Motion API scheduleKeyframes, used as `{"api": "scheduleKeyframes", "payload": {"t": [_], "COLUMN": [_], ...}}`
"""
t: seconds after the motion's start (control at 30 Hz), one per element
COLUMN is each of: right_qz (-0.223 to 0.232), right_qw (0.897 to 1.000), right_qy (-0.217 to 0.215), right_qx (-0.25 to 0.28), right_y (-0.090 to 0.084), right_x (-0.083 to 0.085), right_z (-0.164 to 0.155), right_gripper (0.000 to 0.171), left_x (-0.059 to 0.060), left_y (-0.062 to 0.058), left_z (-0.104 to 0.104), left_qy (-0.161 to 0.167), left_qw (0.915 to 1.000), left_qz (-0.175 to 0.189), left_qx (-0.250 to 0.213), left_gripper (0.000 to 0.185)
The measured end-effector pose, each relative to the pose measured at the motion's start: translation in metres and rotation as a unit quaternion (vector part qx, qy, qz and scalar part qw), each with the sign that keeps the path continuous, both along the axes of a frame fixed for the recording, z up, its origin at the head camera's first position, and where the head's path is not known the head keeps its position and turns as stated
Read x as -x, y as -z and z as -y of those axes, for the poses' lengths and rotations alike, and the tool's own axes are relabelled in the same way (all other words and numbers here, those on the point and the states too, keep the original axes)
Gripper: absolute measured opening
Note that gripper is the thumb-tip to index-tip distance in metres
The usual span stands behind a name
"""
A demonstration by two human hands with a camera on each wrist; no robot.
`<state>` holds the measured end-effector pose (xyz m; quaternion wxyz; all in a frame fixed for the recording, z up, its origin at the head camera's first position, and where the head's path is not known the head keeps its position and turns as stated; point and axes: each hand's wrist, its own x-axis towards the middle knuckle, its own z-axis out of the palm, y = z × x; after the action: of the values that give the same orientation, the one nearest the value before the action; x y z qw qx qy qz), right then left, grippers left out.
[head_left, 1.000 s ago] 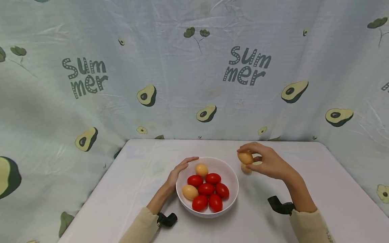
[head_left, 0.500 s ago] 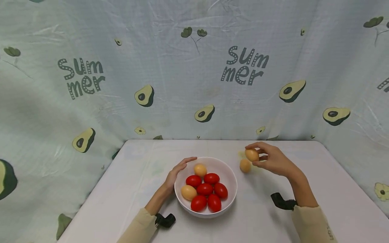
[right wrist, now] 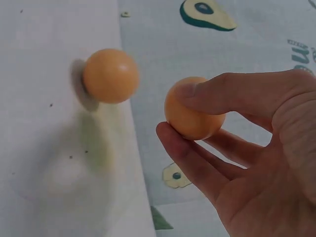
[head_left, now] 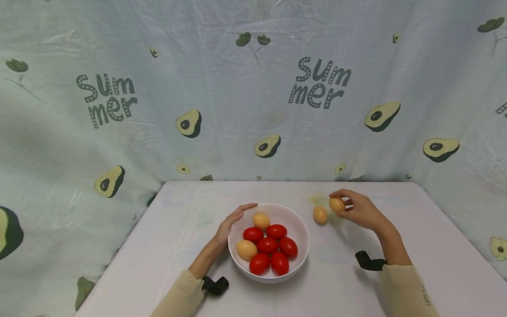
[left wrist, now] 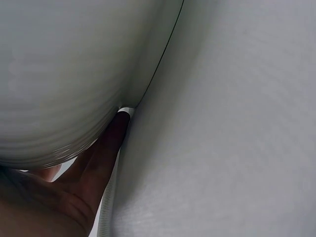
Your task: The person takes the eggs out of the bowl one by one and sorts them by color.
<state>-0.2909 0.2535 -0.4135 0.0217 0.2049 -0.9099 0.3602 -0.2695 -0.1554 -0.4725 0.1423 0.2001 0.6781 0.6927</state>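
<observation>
My right hand [head_left: 362,211] pinches an orange-yellow egg [head_left: 337,204] between thumb and fingertips. In the right wrist view the thumb lies across that egg [right wrist: 190,116], with fingers on its other side. A second yellow egg [head_left: 320,215] is on the table just left of it. My left hand [head_left: 227,229] rests along the left outside of a white bowl [head_left: 303,246], its fingers extended toward the far rim. Inside are several red eggs [head_left: 267,246] and two yellow eggs [head_left: 247,249]. The left wrist view has the fingers [left wrist: 106,148] touching the bowl's outer wall [left wrist: 64,89].
The white table [head_left: 190,211] ends at a far edge behind the bowl. A hanging cloth [head_left: 229,88] with avocado prints stands beyond it. Black wrist cameras sit on the left [head_left: 215,286] and right [head_left: 369,261] arms.
My right hand has moved right with its egg, away from the bowl. The egg on the table, earlier partly covered by the hand, now shows fully. The left hand keeps its place on the bowl.
</observation>
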Motion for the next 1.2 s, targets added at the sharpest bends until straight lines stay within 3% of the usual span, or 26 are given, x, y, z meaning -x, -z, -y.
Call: {"api": "scheduleKeyframes", "payload": {"t": [0.27,0.73,1.2], "right_qz": [0.006,0.041,0.059], "right_qw": [1.000,0.998,0.998], "right_qy": [0.008,0.025,0.002], "right_qx": [-0.009,-0.033,-0.039], "right_y": [0.018,0.034,0.033], "right_x": [0.007,0.010,0.009], "right_z": [-0.006,-0.010,-0.011], "right_gripper": [0.043,0.046,0.054], "left_x": [0.002,0.001,0.000], "left_y": [0.002,0.003,0.002], "left_z": [0.000,0.000,-0.001], "left_qy": [0.000,-0.006,-0.008], "left_qw": [1.0000,1.0000,1.0000], "left_qz": [-0.001,-0.004,-0.002], "left_qx": [0.001,0.001,0.004], "left_gripper": [0.055,0.055,0.055]}}
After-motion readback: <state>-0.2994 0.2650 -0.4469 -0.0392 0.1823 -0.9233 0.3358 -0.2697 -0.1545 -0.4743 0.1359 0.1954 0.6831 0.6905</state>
